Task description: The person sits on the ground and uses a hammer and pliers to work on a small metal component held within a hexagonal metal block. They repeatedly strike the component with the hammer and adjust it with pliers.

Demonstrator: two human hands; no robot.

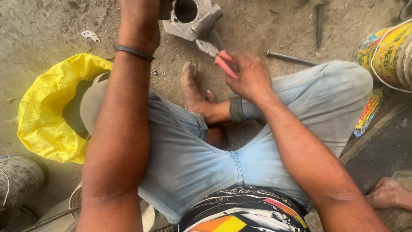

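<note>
Far left, about 9 o'clock: crumpled yellow plastic bag (40,111), glossy, mouth open, lying on gritty dirt floor (47,25). Below it at 8 o'clock, a grey dusty bucket (19,178), cut off by the frame edge.

Left arm runs straight up from 7 o'clock to 12 o'clock, dark band (134,52) around the wrist. Left hand (141,19) is cropped by the top edge, against the left side of the metal block (189,19); whether its fingers are closed on it cannot be told.

Metal block at 12 o'clock: dull grey casting, flat-faced, one round bore through it, a short cylindrical stub projecting toward 4 o'clock.

Right arm angles in from 5 o'clock. Right hand (250,77) is wrapped closed around the pink handles of the pliers (216,53), knuckles up. The steel nose of the pliers points to 10 o'clock and meets the stub; the block sits just beyond the grip, up-left of it.

Person sits cross-legged, faded blue jeans, bare foot (193,88) sole-up under the tool.

At 1 o'clock, thin steel rod (289,58) on the ground. Far right, 2 o'clock: yellow printed bucket (388,53).
</note>
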